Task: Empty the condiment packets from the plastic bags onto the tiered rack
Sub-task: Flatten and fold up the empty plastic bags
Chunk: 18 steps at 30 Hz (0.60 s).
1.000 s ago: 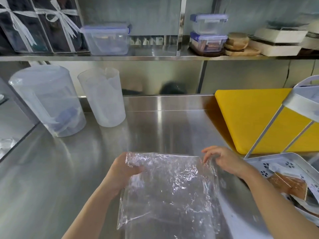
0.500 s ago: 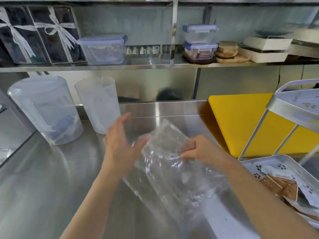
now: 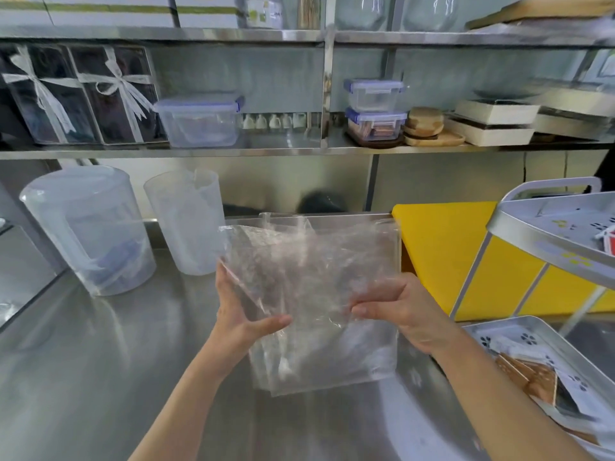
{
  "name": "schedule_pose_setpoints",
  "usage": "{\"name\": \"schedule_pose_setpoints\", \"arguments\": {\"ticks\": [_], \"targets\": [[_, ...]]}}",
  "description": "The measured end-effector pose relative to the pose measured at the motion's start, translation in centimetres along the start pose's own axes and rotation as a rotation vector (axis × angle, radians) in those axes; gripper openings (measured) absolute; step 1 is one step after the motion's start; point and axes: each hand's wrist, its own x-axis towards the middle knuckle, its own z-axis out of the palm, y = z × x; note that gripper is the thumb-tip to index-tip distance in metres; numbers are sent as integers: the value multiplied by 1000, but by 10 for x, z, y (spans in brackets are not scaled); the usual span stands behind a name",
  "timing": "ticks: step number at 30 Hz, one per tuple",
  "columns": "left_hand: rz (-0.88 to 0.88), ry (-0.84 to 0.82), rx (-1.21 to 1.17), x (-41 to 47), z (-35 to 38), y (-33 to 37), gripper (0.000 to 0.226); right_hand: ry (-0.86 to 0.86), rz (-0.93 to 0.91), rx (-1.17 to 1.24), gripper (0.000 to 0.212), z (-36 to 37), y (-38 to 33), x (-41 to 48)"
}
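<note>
A clear, crinkled plastic bag [image 3: 316, 271] hangs upright above the steel counter, and I see no packets inside it. My left hand [image 3: 239, 311] grips its left edge with the thumb across the front. My right hand [image 3: 396, 304] pinches its right side at about the same height. At the right stands the grey tiered rack: its lower tray [image 3: 519, 327] holds brown and white condiment packets [image 3: 529, 377], and its upper tray [image 3: 532, 227] shows a red and white packet [image 3: 607, 242] at the frame edge.
Two translucent pitchers [image 3: 90, 227] [image 3: 186, 221] stand at the back left of the steel counter [image 3: 100, 361]. A yellow cutting board [image 3: 446, 254] leans behind the rack. The shelf above holds lidded containers [image 3: 199, 121], boxes and wooden coasters.
The bag lay flat on the counter under both hands. Both hands have since lifted it off the surface and hold it up, spread open; the view has tilted upward.
</note>
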Motion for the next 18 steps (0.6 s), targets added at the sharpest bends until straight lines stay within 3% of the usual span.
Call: {"name": "schedule_pose_setpoints", "arguments": {"ticks": [2,5,10,15,18], "targets": [[-40,-69,-110,-1,-1,2,133,-27,37,59,33,-10,2,-3],[-94,-186,-159,-2,8,2,90,36,123,142,49,-21,13,-8],[-231,-209,-384,-5,30,-11,21,148,270,248,16,-33,29,-19],[-346,-106,-421,-4,43,-10,11,137,378,358,39,-51,40,-35],[-431,-163,-444,-5,49,-10,34,169,386,345,32,-58,48,-43]]}}
